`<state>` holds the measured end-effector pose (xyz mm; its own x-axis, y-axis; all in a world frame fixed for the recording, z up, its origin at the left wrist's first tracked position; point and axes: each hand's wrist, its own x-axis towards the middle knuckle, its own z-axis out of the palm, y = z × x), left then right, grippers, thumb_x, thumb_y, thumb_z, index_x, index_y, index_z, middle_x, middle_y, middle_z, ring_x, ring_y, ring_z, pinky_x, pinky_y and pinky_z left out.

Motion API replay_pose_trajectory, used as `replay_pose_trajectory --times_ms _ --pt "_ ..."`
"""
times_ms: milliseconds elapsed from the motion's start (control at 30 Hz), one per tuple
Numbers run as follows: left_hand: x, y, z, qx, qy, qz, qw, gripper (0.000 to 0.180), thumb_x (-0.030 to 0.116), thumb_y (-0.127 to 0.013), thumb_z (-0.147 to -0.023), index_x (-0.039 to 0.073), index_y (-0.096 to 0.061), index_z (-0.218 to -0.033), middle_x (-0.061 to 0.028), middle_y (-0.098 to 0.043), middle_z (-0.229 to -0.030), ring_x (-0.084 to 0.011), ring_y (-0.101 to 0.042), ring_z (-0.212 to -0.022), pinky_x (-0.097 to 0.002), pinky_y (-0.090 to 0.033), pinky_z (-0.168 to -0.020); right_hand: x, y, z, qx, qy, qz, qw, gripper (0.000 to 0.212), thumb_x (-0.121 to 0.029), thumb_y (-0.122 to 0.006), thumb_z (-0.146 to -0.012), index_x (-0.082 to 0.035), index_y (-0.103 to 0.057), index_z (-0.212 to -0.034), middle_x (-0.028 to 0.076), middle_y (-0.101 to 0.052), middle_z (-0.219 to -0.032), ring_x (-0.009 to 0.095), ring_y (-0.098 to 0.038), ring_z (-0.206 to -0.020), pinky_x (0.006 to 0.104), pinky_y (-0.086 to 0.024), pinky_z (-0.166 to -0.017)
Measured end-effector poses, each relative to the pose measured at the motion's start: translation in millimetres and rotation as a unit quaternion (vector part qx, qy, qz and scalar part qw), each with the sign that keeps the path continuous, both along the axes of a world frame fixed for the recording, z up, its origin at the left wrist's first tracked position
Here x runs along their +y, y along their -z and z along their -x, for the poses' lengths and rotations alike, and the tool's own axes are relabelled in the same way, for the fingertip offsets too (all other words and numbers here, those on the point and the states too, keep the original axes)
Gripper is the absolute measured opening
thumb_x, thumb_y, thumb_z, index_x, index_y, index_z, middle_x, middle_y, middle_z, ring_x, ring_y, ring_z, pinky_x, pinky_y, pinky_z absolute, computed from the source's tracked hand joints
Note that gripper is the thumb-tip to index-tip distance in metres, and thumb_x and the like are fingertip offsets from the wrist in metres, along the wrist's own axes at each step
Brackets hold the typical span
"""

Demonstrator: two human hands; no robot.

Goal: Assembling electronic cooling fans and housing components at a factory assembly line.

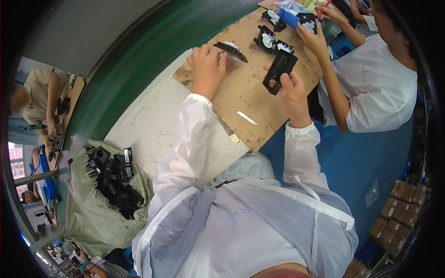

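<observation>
My right hand (pixel 293 95) grips a flat black plastic housing (pixel 281 69) with an opening at its near end, tilted above the brown board. Over the board's left part, my left hand (pixel 207 69) is closed, thumb against curled fingers, at the end of a black plastic part with a white piece on it (pixel 233 51). That part is slightly blurred, and the fingers hide its near end. Beyond the right hand lie several black housings with white round pieces (pixel 267 40). A thin pale strip (pixel 246 117) rests on the board between my forearms.
The worn brown board (pixel 232 99) lies on a white table (pixel 146 123). At the left stands a green woven sack (pixel 99 227) of black plastic parts. A co-worker (pixel 371 83) on the right holds a black part and a red tool near a blue bin (pixel 289 17). Cartons (pixel 396 217) are stacked lower right.
</observation>
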<state>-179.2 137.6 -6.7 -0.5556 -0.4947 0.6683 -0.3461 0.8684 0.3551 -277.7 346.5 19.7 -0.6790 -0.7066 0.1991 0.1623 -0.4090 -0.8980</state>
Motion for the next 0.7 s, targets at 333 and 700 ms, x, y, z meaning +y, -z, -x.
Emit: replay_pose_trajectory --times_ms 333,700 --pt "45 -89 -62 0.309 0.114 -0.381 0.864 0.019 0.018 -0.053 -0.100 0.002 -0.057 -0.091 -0.0059 -0.061 -0.085 -0.0151 -0.054 -0.072 -0.0263 -0.046 -0.068 -41 -44 -43 0.045 -0.067 -0.049 0.996 0.048 -0.045 -0.061 -0.097 -0.001 -0.059 -0.115 0.010 -0.069 -0.105 0.009 -0.053 -0.076 0.0192 -0.044 -0.070" --pt "44 -99 -72 0.363 0.095 -0.420 0.827 0.021 0.019 -0.048 -0.102 0.001 -0.058 -0.094 -0.0048 -0.060 -0.082 -0.0117 -0.051 -0.070 -0.0243 -0.045 -0.066 -67 -63 -69 0.065 -0.129 -0.039 0.989 0.046 -0.042 -0.065 -0.096 0.001 -0.063 -0.111 0.003 -0.063 -0.092 0.008 -0.048 -0.077 0.0203 -0.038 -0.068"
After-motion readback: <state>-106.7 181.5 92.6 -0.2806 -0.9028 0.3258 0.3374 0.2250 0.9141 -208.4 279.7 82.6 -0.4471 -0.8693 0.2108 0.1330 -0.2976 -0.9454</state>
